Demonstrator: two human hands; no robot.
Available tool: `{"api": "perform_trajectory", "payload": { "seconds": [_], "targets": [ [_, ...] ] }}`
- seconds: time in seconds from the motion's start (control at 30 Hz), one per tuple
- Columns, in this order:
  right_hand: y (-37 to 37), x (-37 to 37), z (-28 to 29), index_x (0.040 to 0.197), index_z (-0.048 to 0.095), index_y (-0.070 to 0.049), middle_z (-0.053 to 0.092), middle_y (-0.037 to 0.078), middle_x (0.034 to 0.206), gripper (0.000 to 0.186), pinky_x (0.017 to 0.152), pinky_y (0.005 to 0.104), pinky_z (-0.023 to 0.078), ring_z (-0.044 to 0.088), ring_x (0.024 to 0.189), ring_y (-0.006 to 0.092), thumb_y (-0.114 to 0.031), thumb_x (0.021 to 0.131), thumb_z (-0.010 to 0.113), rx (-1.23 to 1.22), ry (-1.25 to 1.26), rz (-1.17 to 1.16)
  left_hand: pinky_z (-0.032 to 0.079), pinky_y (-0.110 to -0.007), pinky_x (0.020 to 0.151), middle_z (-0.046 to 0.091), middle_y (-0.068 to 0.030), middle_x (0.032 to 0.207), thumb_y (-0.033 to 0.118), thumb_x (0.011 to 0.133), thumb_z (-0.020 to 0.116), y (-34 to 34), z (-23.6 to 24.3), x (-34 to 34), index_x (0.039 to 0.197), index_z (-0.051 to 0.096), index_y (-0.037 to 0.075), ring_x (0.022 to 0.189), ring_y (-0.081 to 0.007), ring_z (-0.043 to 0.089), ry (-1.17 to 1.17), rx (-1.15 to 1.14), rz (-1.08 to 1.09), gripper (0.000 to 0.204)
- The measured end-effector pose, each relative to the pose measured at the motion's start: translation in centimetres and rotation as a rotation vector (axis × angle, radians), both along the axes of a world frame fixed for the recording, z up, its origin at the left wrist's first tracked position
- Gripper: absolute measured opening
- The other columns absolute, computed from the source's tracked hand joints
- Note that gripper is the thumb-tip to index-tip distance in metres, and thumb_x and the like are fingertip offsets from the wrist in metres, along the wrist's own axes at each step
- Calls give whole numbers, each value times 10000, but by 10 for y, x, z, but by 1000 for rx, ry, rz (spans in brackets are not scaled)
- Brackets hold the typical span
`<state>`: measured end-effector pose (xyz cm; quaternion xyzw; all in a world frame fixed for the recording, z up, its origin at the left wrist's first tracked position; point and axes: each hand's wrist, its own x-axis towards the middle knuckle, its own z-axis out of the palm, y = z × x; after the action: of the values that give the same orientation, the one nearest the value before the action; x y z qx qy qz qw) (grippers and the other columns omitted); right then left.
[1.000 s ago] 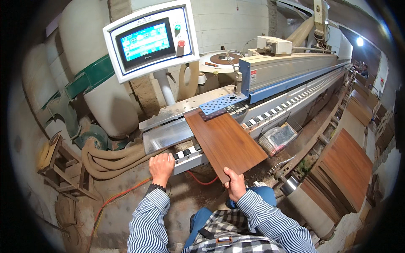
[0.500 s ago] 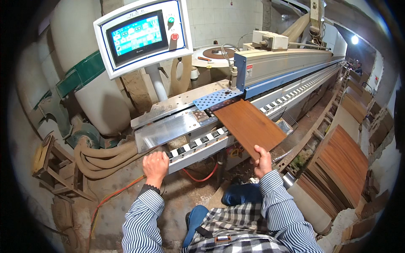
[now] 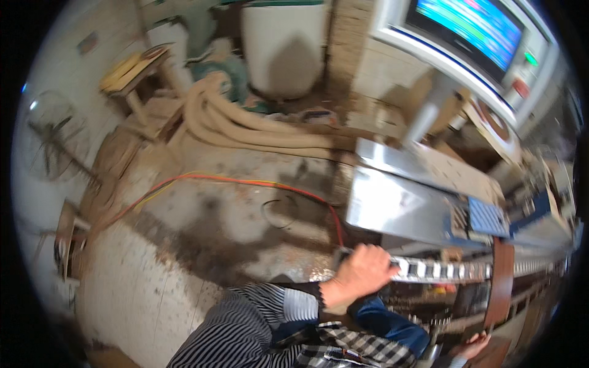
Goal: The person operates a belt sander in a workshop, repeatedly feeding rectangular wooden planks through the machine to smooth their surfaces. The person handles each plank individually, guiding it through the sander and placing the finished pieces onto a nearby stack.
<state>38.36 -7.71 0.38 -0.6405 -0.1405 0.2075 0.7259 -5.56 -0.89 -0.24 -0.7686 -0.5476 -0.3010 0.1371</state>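
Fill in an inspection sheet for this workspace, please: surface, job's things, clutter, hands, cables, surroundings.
Surface: shiny silver metal plate, blue perforated metal plate by its right end.
Job's things: flat brown wood-look panel lies across the white-and-black segmented rail.
Clutter: pale debris on the stained grey floor; heaped tan flexible hoses.
Hands: left hand curled over the rail's end; right hand at the panel's near end, grip too blurred to tell.
Cables: long orange-red cable curves across the floor.
Surroundings: lit rectangular control screen, blurred; worn wooden stool; caged standing fan.
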Motion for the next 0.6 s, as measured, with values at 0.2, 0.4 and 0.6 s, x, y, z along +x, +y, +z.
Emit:
{"api": "perform_trajectory", "payload": {
  "seconds": [0.2, 0.4, 0.6],
  "targets": [
    [100, -341, 101, 1054, 591, -3, 606, 147, 1031, 280, 869, 336, 435, 570, 948, 259, -91, 789, 582, -150, -829, 1410, 357, -356, 746, 509, -111, 784, 310, 863, 500, -10, -12, -4, 790, 556, 12, 783, -243, 474, -32, -150, -81, 312],
    [161, -453, 57, 1015, 657, -113, 476, 114, 1295, 321, 1077, 584, 157, 268, 1331, 350, -252, 726, 656, -38, -1852, 1615, 136, -517, 1115, 378, -168, 1369, 283, 872, 474, -82, 57, -124, 1296, 422, 21, 1279, -321, 331, -297, -774, -297, 501],
    [193, -445, 19, 974, 643, -144, 492, 149, 1233, 256, 1077, 566, 163, 256, 1329, 402, -185, 737, 555, 224, -1986, 1547, 438, -464, 771, 564, -186, 1023, 220, 901, 459, -301, -47, -306, 1180, 509, 15, 887, -340, 552, -784, -954, 314, 350]
  ]
}}
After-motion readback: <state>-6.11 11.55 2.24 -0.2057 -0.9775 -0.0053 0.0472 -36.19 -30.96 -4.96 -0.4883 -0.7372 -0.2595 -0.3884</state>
